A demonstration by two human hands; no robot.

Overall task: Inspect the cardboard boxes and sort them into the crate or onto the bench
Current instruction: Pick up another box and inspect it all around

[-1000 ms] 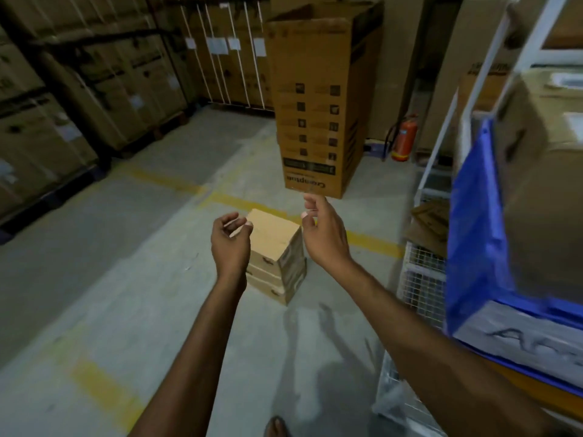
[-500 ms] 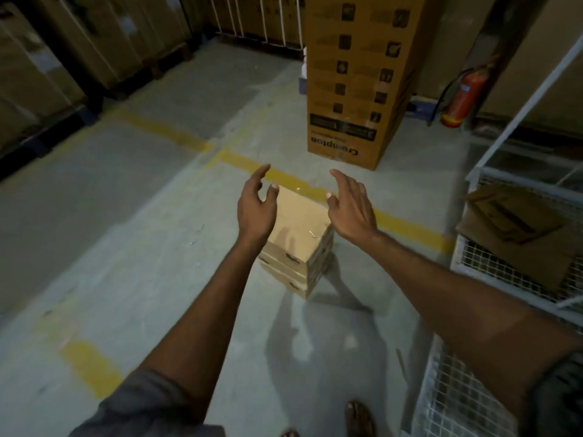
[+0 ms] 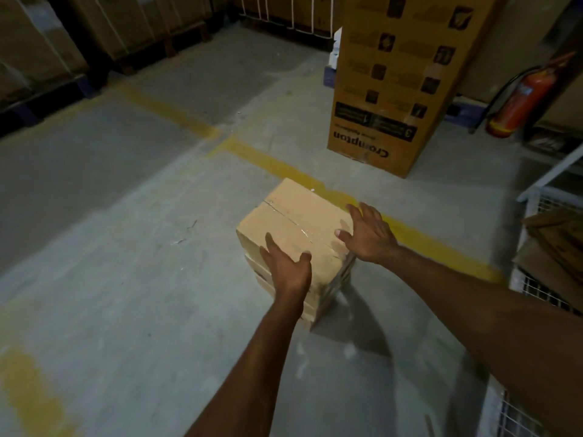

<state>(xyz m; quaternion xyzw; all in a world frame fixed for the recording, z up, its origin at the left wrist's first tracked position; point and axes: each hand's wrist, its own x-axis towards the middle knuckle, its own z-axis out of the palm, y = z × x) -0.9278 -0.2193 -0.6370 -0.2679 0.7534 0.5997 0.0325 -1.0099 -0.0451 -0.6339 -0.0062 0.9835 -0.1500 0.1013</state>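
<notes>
A small stack of flat cardboard boxes stands on the concrete floor, the top box [image 3: 295, 217] plain brown with a taped seam. My left hand [image 3: 288, 268] lies at the near corner of the top box, fingers straight and spread, thumb on the lid. My right hand [image 3: 367, 236] reaches the right edge of the same box, fingers straight, thumb resting on the lid. Neither hand curls round the box. The lower boxes [image 3: 318, 299] show only their side edges.
A tall printed carton [image 3: 397, 83] stands upright beyond the stack. A red fire extinguisher [image 3: 520, 99] leans at the back right. A white wire-mesh crate [image 3: 536, 288] with flattened cardboard [image 3: 558, 247] fills the right edge. Palletised cartons [image 3: 79, 29] line the back left. Yellow lines cross the floor.
Both hands have come down from above the stack onto the top box, left at its near corner, right at its right edge. The view has dropped closer to the stack.
</notes>
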